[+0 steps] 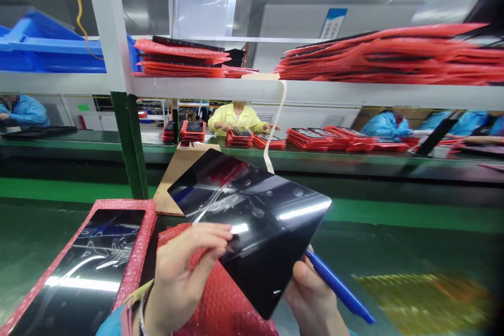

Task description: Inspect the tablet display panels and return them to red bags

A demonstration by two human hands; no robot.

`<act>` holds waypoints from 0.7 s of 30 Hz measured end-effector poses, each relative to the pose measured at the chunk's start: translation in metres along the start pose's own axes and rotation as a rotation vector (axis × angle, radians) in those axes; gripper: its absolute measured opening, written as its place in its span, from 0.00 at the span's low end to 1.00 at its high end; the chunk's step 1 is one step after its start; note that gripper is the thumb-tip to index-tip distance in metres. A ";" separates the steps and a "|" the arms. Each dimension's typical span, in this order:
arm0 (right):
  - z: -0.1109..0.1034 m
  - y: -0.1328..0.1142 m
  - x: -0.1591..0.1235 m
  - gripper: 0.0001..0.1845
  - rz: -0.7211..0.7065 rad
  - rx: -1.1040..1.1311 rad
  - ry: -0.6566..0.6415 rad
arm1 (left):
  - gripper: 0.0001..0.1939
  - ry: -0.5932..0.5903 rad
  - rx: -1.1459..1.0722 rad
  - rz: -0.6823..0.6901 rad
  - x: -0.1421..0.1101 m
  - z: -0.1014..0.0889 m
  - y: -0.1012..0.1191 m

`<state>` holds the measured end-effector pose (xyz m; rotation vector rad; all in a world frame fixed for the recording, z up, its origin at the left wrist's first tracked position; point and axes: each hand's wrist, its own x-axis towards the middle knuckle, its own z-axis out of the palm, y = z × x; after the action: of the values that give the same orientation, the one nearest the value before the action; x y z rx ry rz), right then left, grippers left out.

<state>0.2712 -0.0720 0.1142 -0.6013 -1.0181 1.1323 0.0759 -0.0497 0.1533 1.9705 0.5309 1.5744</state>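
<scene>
A glossy black screen panel (255, 205) is tilted up in front of me, with light reflections and small spots on its face. My right hand (313, 294) grips its lower right edge, thumb in front. A blue pen (340, 286) juts out from the same hand to the lower right. My left hand (189, 268) is at the panel's left part, thumb and fingers bent close together against its face. Whatever may be between those fingertips is too small to make out. Below the panel lies a red bubble-wrap sheet (224, 299), partly covered by my left hand.
At the left, another black panel (90, 268) rests on pink bubble wrap (147, 220). Cardboard (169, 178) lies behind the held panel. Red-wrapped stacks (386, 60) fill the shelf above, beside a green post (129, 142). Yellow film (425, 299) lies right. Co-workers sit across.
</scene>
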 end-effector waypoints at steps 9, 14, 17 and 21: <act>-0.010 0.003 -0.010 0.11 -0.075 0.162 0.204 | 0.10 0.266 -0.006 -0.375 0.020 -0.005 -0.009; 0.003 0.002 -0.003 0.12 -0.070 0.142 0.134 | 0.08 0.533 -0.684 -0.532 0.025 0.001 -0.005; 0.027 -0.005 0.000 0.14 -0.077 0.074 0.166 | 0.08 0.762 -0.695 -0.442 0.019 0.002 0.000; 0.046 -0.009 -0.011 0.30 -0.087 -0.124 0.131 | 0.07 0.868 -0.598 -0.252 0.011 0.003 0.010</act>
<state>0.2333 -0.0895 0.1385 -0.7141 -0.9967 0.9461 0.0805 -0.0511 0.1673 0.7065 0.5118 2.0622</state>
